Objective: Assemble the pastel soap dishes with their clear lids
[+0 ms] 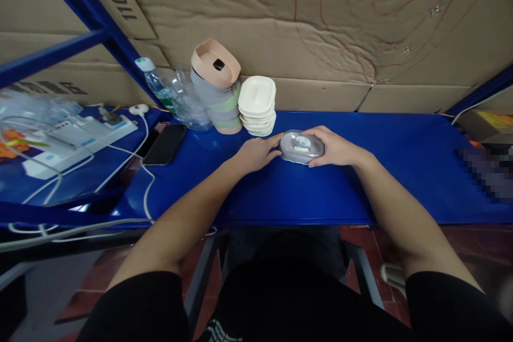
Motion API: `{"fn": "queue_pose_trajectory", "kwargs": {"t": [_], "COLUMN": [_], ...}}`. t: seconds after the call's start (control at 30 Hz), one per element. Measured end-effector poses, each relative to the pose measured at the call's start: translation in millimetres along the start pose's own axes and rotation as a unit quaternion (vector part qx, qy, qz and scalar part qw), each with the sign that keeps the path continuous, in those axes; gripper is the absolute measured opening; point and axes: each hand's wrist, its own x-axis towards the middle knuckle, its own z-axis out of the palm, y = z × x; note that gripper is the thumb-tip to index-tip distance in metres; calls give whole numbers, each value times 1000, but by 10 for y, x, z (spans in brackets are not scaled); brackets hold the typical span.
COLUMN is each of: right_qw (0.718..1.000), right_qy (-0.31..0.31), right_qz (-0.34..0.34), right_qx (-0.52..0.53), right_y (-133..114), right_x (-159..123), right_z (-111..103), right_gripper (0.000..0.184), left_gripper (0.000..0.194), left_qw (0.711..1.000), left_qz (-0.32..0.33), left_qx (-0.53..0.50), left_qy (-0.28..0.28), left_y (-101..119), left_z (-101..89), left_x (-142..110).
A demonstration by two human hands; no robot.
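Note:
A small oval container (292,156) with a see-through cover and a whitish round label on top rests on the blue table in front of me. My left hand (256,154) holds its left side, with thumb and forefinger at the edge. On the opposite side, my right hand (336,148) wraps its fingers round the far right rim and its thumb round the near one. Just behind my left hand stands a stack of cream plastic lids (257,97). Beside it is a taller leaning stack of grey, green and peach plastic pieces (219,93).
Clear plastic covers (190,104) and a water bottle (157,84) stand at the back left. A phone (165,144) lies near a white power strip (82,144) with tangled cables. Cardboard (248,5) walls the back; a blurred dark object (487,171) sits far right.

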Motion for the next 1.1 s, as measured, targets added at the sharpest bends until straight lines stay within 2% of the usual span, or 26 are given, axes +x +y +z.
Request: {"fn": "queue_pose_trajectory", "kwargs": {"t": [0.13, 0.23, 0.3, 0.37, 0.43, 0.5, 0.6, 0.67, 0.87, 0.9, 1.0, 1.1], "right_qw": [996, 977, 954, 909, 878, 863, 861, 852, 767, 761, 754, 784], "right_qy": [56, 107, 112, 140, 159, 182, 214, 242, 348, 361, 397, 387], "right_qz": [61, 169, 260, 362, 417, 436, 432, 434, 510, 508, 479, 435], "right_qx": [-36, -71, -98, -149, -175, -178, -165, -162, -176, -181, -210, -213], "right_y": [352, 740, 975, 1152, 1267, 1334, 1386, 1406, 1480, 1496, 1499, 1377], "right_x": [-71, -252, -436, -628, -785, -881, -929, -941, -1043, -1047, -973, -768], "right_z": [-172, -427, -616, -774, -874, -916, -911, -888, -732, -696, -612, -575], "right_gripper": [97, 94, 92, 95, 94, 84, 64, 59, 63, 64, 69, 76], "left_gripper": [65, 64, 62, 62, 62, 62, 63, 62, 61, 61, 57, 49], "left_qw": [1000, 999, 999, 999, 999, 998, 998, 998, 998, 998, 1000, 991], "left_qz": [-12, -7, -1, 5, 13, 19, 18, 19, 29, 27, 10, -19], "left_qx": [-10, -9, -5, 1, 8, 16, 21, 19, 6, 0, -25, -47], "left_qy": [-22, -30, -36, -43, -47, -50, -57, -57, -55, -48, 13, 128], "left_y": [31, 47, 52, 52, 53, 58, 71, 78, 79, 78, 74, 60], "left_z": [-14, -30, -35, -35, -33, -35, -46, -53, -44, -43, -56, -91], "left_x": [-15, -27, -31, -34, -36, -41, -53, -60, -60, -58, -50, -49]}}
